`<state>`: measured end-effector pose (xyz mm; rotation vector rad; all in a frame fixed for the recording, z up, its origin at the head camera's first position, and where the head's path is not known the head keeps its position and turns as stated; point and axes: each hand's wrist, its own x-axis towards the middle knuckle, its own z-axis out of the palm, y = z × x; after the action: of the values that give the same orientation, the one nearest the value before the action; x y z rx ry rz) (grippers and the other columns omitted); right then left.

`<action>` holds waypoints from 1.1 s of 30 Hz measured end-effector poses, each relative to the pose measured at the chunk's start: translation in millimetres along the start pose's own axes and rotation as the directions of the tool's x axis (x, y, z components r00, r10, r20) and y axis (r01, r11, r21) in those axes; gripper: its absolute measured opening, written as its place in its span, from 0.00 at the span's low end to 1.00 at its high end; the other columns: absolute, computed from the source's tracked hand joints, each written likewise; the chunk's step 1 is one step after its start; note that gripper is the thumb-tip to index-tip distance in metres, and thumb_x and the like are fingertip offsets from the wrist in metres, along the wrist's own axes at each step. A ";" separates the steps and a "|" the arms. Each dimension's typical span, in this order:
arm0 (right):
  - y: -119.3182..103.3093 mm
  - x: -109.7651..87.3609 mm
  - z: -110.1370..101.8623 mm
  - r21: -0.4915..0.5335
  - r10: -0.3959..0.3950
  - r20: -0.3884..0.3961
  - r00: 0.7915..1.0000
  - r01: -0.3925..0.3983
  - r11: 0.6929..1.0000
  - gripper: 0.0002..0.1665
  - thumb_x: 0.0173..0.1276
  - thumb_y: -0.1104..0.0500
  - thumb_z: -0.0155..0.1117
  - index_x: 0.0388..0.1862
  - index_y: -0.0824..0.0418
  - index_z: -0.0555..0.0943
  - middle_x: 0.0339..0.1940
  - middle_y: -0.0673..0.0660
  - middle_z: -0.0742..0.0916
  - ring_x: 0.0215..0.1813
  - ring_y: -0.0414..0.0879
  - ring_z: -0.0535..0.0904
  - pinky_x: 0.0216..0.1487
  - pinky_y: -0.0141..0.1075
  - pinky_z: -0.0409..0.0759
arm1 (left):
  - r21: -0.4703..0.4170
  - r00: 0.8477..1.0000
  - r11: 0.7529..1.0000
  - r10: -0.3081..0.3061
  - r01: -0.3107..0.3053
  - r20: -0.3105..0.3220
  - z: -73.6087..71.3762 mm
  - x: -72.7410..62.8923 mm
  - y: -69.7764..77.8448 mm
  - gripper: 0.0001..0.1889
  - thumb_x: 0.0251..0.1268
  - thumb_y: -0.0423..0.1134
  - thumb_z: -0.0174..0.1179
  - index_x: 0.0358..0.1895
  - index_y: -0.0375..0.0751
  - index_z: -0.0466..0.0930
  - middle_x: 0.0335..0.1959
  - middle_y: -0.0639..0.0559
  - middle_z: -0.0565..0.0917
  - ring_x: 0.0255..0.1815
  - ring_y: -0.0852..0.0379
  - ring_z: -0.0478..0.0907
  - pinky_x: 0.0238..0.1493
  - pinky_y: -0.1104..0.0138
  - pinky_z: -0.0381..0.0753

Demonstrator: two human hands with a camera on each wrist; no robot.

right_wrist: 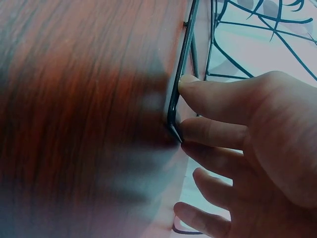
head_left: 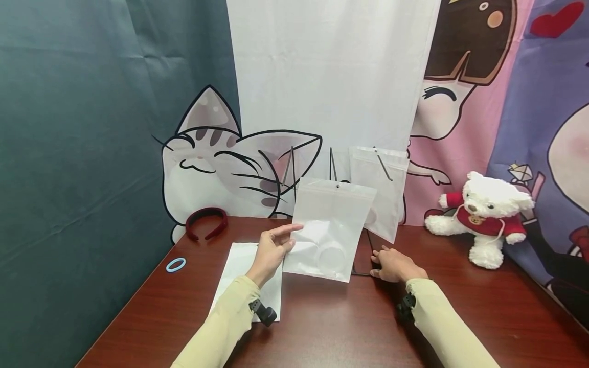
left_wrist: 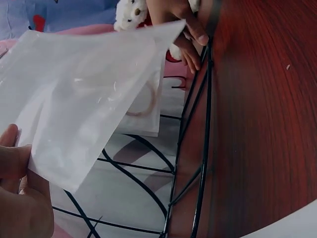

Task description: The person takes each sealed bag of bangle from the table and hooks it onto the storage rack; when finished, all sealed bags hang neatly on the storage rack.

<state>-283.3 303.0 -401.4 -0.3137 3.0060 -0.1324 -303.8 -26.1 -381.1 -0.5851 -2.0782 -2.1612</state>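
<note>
Left hand touches white bag; right hand pinches black rack

Touches a translucent white bag with the left hand. Shows a second bag up and right of these fingers; farther right, black wire rack and brown tabletop; well above, right hand near white plush bear.

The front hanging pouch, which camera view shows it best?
The head view: nearly the whole pouch shows there. The left wrist view crops it at the frame's edge; the right wrist view doesn't clearly show it.
</note>
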 end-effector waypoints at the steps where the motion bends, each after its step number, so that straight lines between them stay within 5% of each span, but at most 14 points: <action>1: -0.1 -0.3 -0.2 0.003 0.000 0.000 1.000 0.000 1.000 0.30 0.66 0.52 0.69 0.63 0.66 0.80 0.71 0.66 0.77 0.77 0.70 0.62 0.71 0.60 0.68 | -0.004 1.000 1.000 -0.006 0.006 -0.003 -0.1 0.2 -0.3 0.23 0.60 0.17 0.57 0.55 0.38 0.85 0.59 0.43 0.85 0.33 0.63 0.73 0.30 0.76 0.69; 7: -1.5 -1.0 -0.8 -0.005 -0.010 -0.010 1.000 0.010 1.000 0.30 0.66 0.52 0.69 0.62 0.67 0.80 0.70 0.67 0.78 0.77 0.70 0.63 0.70 0.60 0.70 | -0.027 0.999 0.999 -0.022 0.022 -0.025 0.1 3.5 -2.1 0.23 0.60 0.17 0.56 0.56 0.39 0.85 0.58 0.45 0.84 0.27 0.64 0.71 0.27 0.75 0.67; 15: -2.5 -1.6 -0.9 -0.016 -0.020 -0.007 1.000 0.020 1.000 0.30 0.66 0.52 0.68 0.63 0.68 0.80 0.70 0.67 0.77 0.77 0.70 0.63 0.71 0.60 0.69 | -0.027 0.997 0.999 0.025 -0.027 -0.067 12.5 17.2 -3.6 0.23 0.61 0.17 0.55 0.58 0.36 0.83 0.63 0.41 0.82 0.36 0.66 0.78 0.33 0.77 0.74; 21: -1.3 -0.4 -1.2 -0.012 -0.018 0.010 1.000 0.018 1.000 0.30 0.67 0.53 0.68 0.63 0.68 0.79 0.70 0.68 0.77 0.77 0.70 0.62 0.72 0.60 0.67 | -0.056 0.992 0.998 0.024 -0.032 -0.127 26.9 35.8 -5.8 0.25 0.61 0.17 0.53 0.57 0.42 0.85 0.45 0.48 0.82 0.18 0.68 0.58 0.20 0.77 0.59; 24: -1.1 0.2 -1.6 -0.010 -0.023 0.017 1.000 0.024 1.000 0.30 0.67 0.53 0.68 0.63 0.68 0.79 0.70 0.68 0.77 0.77 0.70 0.62 0.72 0.60 0.67 | -0.065 0.985 0.997 0.028 -0.039 -0.169 32.3 46.1 -6.6 0.26 0.59 0.16 0.52 0.56 0.42 0.85 0.46 0.50 0.82 0.16 0.68 0.55 0.20 0.76 0.57; 29: 0.6 0.9 -0.1 -0.015 -0.029 0.017 0.999 0.030 0.999 0.30 0.67 0.53 0.67 0.63 0.68 0.79 0.70 0.69 0.77 0.77 0.70 0.62 0.72 0.61 0.67 | -0.010 0.975 1.000 0.018 -0.021 -0.220 39.4 64.7 -4.7 0.27 0.60 0.18 0.51 0.57 0.45 0.85 0.62 0.45 0.80 0.14 0.69 0.55 0.17 0.77 0.57; 33: 0.5 1.3 0.4 -0.024 -0.033 0.012 0.999 0.033 0.999 0.30 0.67 0.53 0.67 0.63 0.68 0.79 0.70 0.69 0.77 0.76 0.70 0.63 0.71 0.61 0.68 | 0.068 0.969 0.998 0.006 0.011 -0.248 42.5 75.8 -2.0 0.26 0.62 0.20 0.53 0.57 0.48 0.85 0.52 0.42 0.82 0.13 0.69 0.56 0.14 0.76 0.58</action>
<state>-284.6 303.1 -402.0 -0.3652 2.9942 -0.0963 -365.4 30.6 -357.9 -0.2866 -2.0096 -2.0337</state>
